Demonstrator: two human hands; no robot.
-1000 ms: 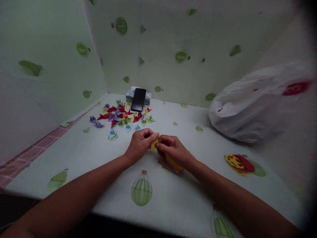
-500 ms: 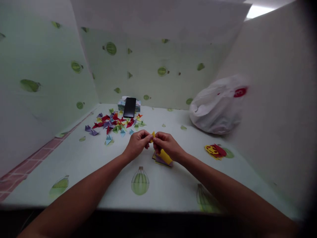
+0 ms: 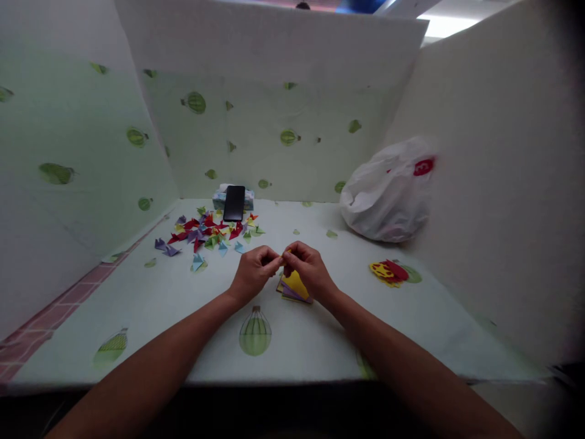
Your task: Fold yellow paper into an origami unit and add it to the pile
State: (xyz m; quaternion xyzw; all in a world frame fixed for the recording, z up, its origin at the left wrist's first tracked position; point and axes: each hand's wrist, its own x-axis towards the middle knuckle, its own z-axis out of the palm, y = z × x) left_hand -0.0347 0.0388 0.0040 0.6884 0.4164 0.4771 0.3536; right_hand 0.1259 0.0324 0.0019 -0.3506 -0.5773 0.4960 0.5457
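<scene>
My left hand (image 3: 256, 270) and my right hand (image 3: 309, 268) meet above the middle of the table, each with thumb and fingers pinched. Between their fingertips is a small piece of yellow folded paper (image 3: 287, 252), mostly covered by the fingers. Just below my right hand lies a small stack of paper squares (image 3: 294, 285), yellow on top with purple edges showing. Farther back on the left, many-coloured folded paper cranes (image 3: 210, 232) lie in a loose heap, with a few light blue and purple ones at its edge.
A black phone (image 3: 234, 203) leans against a tissue box (image 3: 220, 200) behind the heap. At the back right stands a bulging white plastic bag (image 3: 388, 195). Red and yellow paper cut-outs (image 3: 389, 272) lie on the right. Balloon-patterned panels (image 3: 256, 122) wall in the table.
Both hands still pinch the yellow paper, which shows less between the fingers now. The whole view has shifted slightly, and more shows above the back panel.
</scene>
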